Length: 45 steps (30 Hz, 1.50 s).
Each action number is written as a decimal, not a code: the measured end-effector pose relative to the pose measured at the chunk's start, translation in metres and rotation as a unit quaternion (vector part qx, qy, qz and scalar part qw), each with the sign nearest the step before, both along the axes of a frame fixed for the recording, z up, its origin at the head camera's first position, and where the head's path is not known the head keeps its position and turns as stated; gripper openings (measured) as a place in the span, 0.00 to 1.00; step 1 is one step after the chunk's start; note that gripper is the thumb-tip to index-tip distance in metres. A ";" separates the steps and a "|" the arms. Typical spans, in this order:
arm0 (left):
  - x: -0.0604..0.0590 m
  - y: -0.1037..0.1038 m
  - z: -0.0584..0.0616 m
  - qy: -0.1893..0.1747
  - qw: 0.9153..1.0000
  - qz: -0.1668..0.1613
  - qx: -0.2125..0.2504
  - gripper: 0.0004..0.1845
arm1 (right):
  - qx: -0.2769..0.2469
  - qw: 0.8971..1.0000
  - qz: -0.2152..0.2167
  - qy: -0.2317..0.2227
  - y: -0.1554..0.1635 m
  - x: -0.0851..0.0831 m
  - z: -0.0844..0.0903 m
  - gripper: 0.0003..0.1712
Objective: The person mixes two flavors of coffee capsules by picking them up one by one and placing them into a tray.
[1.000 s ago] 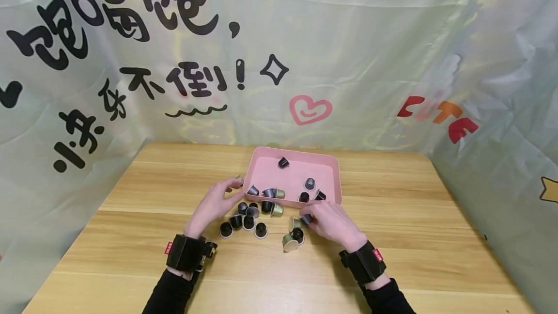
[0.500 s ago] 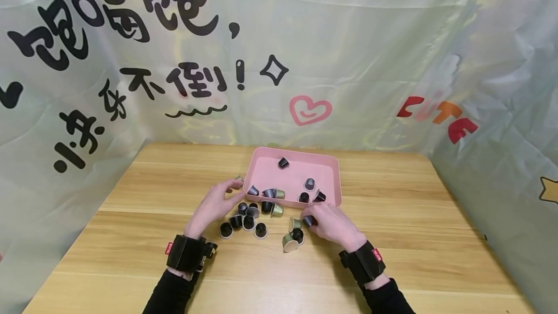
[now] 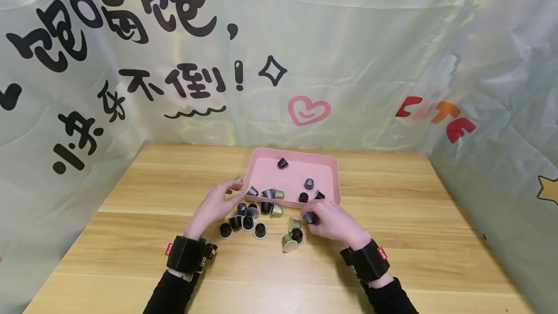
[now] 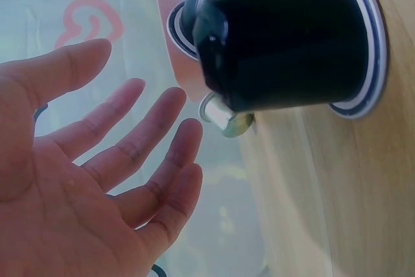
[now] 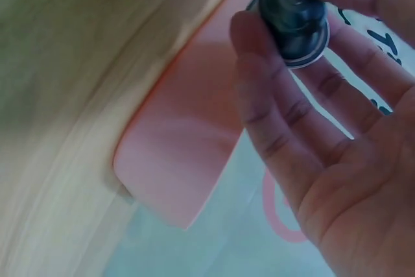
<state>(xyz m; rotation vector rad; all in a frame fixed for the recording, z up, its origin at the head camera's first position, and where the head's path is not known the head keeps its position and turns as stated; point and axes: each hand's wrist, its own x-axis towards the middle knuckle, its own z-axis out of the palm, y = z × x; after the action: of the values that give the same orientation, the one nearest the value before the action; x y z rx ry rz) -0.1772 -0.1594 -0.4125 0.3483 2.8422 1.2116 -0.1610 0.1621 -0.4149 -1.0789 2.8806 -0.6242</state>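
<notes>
**Right hand pinches a dark capsule beside the pink tray**

A small dark coffee capsule with a silver rim (image 5: 295,19) sits between the thumb and the fingertips (image 5: 256,56) of the right hand (image 3: 333,222). The hand holds it just above the light wooden worktop (image 3: 414,236), close to the near edge of the shallow pink rectangular plastic tray (image 3: 331,161).

The left hand (image 3: 213,206) rests on the worktop at the tray's near left corner. Its fingers are straight and relaxed, spread apart, and they hold nothing. One small olive-green capsule (image 3: 238,178) lies just beside its fingertips.

Between the two hands a loose group of dark and olive capsules (image 3: 248,219) lies on the worktop, some upright, some tipped on the side. Several more capsules (image 3: 308,184) lie inside the tray. Behind the worktop hangs a pale printed cloth backdrop (image 3: 305,52) with black characters and a pink heart.
</notes>
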 end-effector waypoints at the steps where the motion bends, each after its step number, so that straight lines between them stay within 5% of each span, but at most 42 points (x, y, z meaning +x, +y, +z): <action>1: 0.000 0.000 0.000 -0.001 1.000 0.000 0.001 0.23 | -0.007 1.000 0.002 -0.002 0.001 0.000 0.001 0.13; 18: 0.001 0.001 0.000 -0.003 1.000 0.003 0.000 0.23 | -0.142 0.990 0.006 -0.015 0.010 -0.005 0.009 0.18; 28: 0.001 0.001 0.000 -0.006 1.000 0.005 -0.002 0.23 | -0.192 0.974 -0.077 0.089 0.012 -0.011 0.004 0.19; 45: 0.000 0.000 0.000 -0.009 1.000 0.005 0.005 0.23 | -0.205 0.959 -0.169 0.099 0.019 -0.016 0.000 0.19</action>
<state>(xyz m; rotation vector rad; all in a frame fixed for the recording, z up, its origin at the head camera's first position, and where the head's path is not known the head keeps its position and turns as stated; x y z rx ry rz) -0.1768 -0.1597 -0.4125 0.3229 2.8273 1.2244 -0.1772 0.1814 -0.4146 -0.6990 3.2306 -1.2426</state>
